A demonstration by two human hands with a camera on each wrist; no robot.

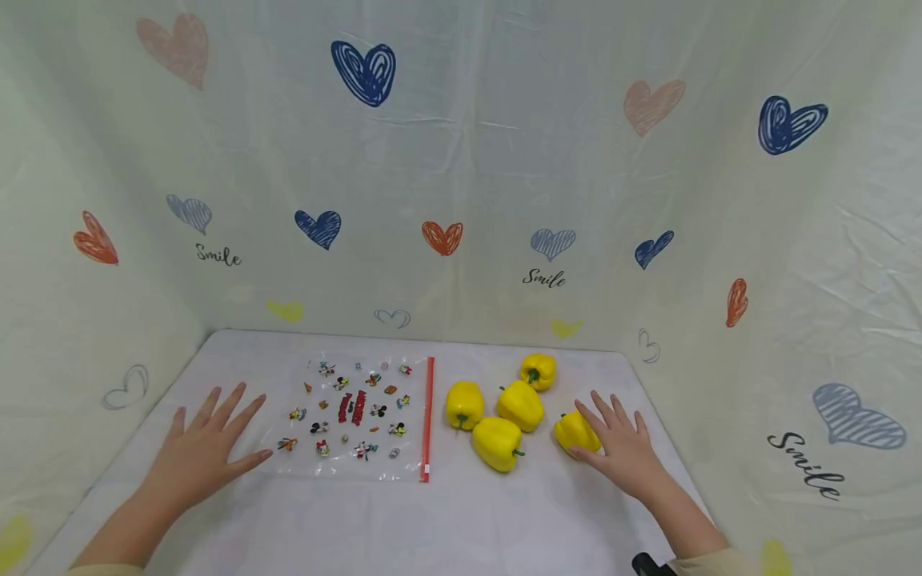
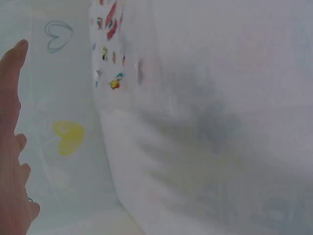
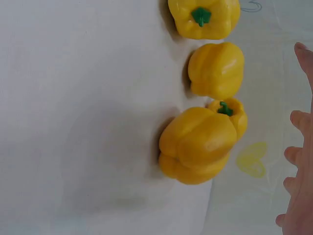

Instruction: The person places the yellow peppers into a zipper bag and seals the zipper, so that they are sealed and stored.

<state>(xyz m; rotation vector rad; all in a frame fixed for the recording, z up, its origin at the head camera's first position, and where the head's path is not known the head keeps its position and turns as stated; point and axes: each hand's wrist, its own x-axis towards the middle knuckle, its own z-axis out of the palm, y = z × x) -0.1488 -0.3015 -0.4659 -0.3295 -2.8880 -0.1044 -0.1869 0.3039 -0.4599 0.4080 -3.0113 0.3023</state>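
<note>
My left hand hovers with spread fingers at the left of a clear zip bag, which lies flat with its red slider strip toward the right. Cartoon prints cover the bag. Several yellow bell peppers with green stems are grouped right of the strip. Apart from them, one yellow bell pepper sits partly hidden behind my right hand, whose fingers are spread; whether they touch it I cannot tell. In the right wrist view, that hand shows at the edge, holding nothing.
A white-covered table carries everything. Pale curtains printed with hearts and "Smile" rise behind it and on both sides. A small black object shows by the right forearm at the bottom edge.
</note>
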